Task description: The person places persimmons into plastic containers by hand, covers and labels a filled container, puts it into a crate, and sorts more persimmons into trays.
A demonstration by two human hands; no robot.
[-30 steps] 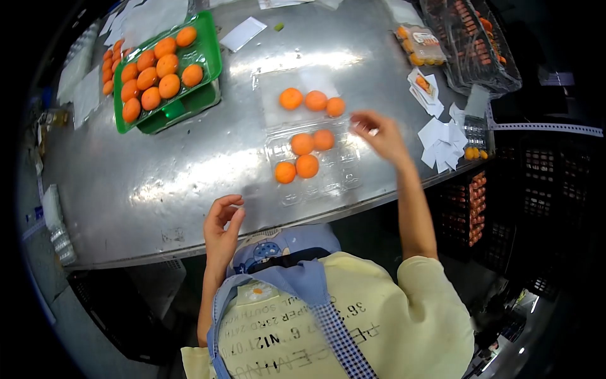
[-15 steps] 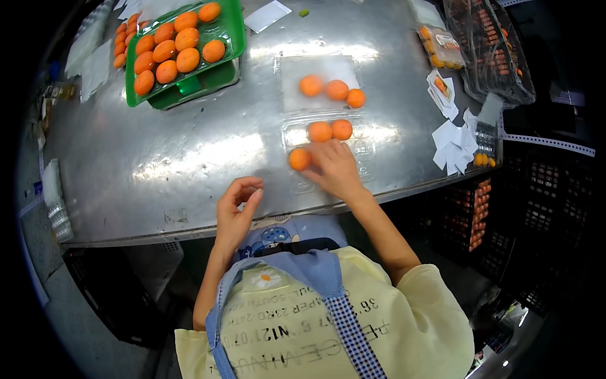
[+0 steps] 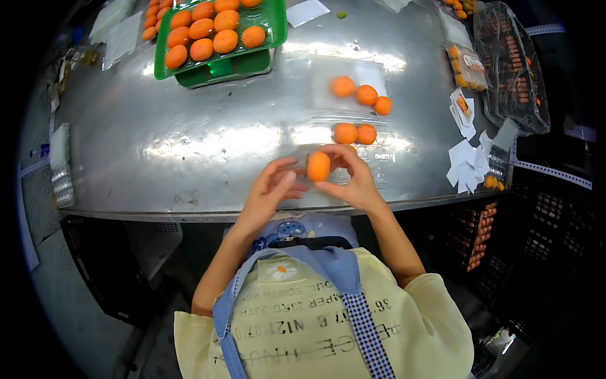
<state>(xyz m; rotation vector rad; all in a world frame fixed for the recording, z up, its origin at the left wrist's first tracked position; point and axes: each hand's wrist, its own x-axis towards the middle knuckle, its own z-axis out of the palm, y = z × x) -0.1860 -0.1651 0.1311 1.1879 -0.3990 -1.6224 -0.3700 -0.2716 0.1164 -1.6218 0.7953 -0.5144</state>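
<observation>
My right hand grips an orange fruit between thumb and fingers, near the front of the metal table. Just left of that fruit is my left hand, its fingers curved and apart, with nothing seen in it. Beyond my right hand, two orange fruits rest in a clear plastic tray, partly hidden by the hand. Farther back, three more fruits lie over the clear lid.
A green tray of several orange fruits stands on a green base at the back left. To the right are white paper slips, a packed clear box and a large plastic-wrapped crate. The table's front edge runs before my body.
My right hand has come from the right to the tray and lifted a fruit toward my left hand. Two fruits formerly at the tray's front no longer show there. The view has shifted.
</observation>
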